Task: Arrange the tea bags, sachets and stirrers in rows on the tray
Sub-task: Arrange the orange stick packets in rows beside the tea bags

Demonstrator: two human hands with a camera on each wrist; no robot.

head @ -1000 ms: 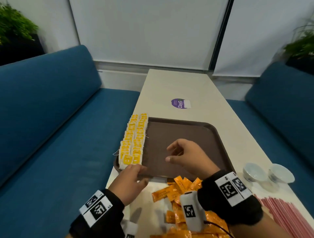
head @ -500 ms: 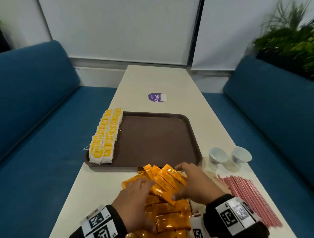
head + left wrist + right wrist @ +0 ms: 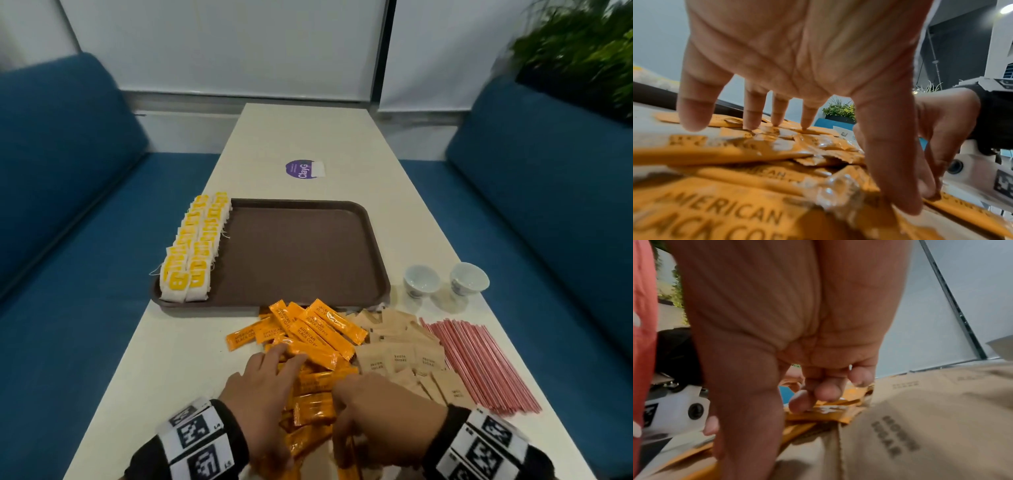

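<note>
The brown tray (image 3: 301, 253) holds two rows of yellow-tagged tea bags (image 3: 191, 253) along its left edge. In front of it lies a loose pile of orange coffee sachets (image 3: 322, 332), then brown sugar sachets (image 3: 400, 356) and red stirrers (image 3: 479, 363) to the right. My left hand (image 3: 263, 366) is spread flat on the orange pile, its fingertips (image 3: 752, 125) pressing the sachets (image 3: 735, 178). My right hand (image 3: 346, 411) is over the pile's near end, fingers curled down and pinching an orange sachet (image 3: 824, 412). Its thumb and fingers (image 3: 931, 186) meet on the sachet.
Two small white cups (image 3: 421, 282) (image 3: 468, 281) stand right of the tray. A purple sticker (image 3: 301, 169) lies farther up the white table (image 3: 178, 359). Blue sofas (image 3: 68, 205) (image 3: 548, 205) flank the table, and a plant (image 3: 582, 51) stands at the back right.
Both hands have left the tray's front edge and come back to the orange sachet pile, then slid nearer to me on it. The view has swung right.
</note>
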